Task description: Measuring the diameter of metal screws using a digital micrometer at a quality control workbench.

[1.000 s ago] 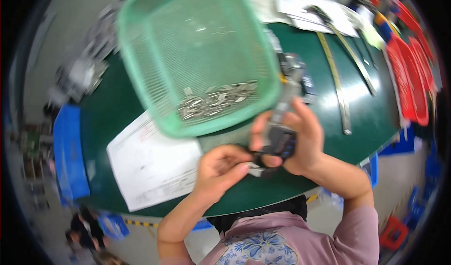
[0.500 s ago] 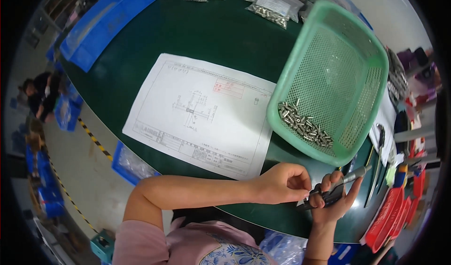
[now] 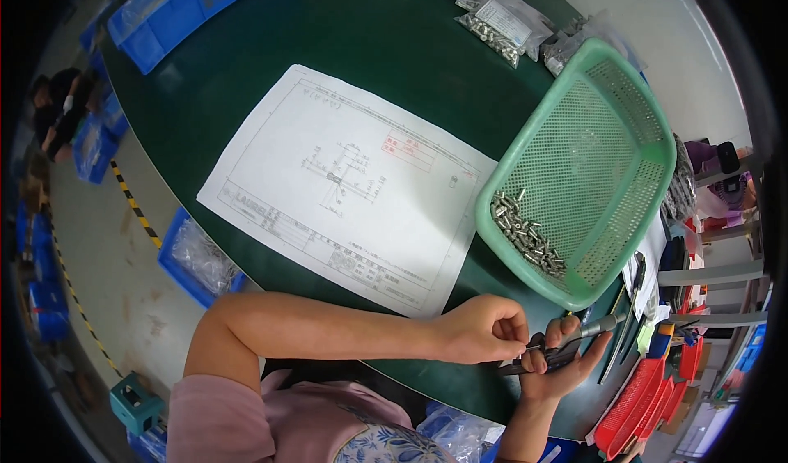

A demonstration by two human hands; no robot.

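1. The caliper (image 3: pixel 548 355), a dark slim measuring tool, lies across the palm of the right hand (image 3: pixel 562 363), just below the near rim of the green basket (image 3: pixel 587 171). Its long axis runs from lower left to upper right, and the lighter metal end points up and right toward the basket's near corner.
2. The left hand (image 3: pixel 484 329) has its fingertips pinched at the caliper's left end, probably on a small part between the jaws, though it is too small to make out.
3. Compared with half a second ago, the hands and tool sit in much the same grip; the view has mainly shifted. A second ago the basket filled the upper view with the hands right under it, so the head has swung while the measuring hold was kept.
4. That suggests that a single piece is being gauged rather than a new one fetched.
5. Inside the basket, small metal pins (image 3: pixel 525 233) lie heaped along its near wall.
6. Left of the basket, a printed drawing sheet (image 3: pixel 345 184) lies flat on the dark green table (image 3: pixel 271 44).
7. Beyond the basket, bags of parts (image 3: pixel 492 20) rest near the table's far edge.
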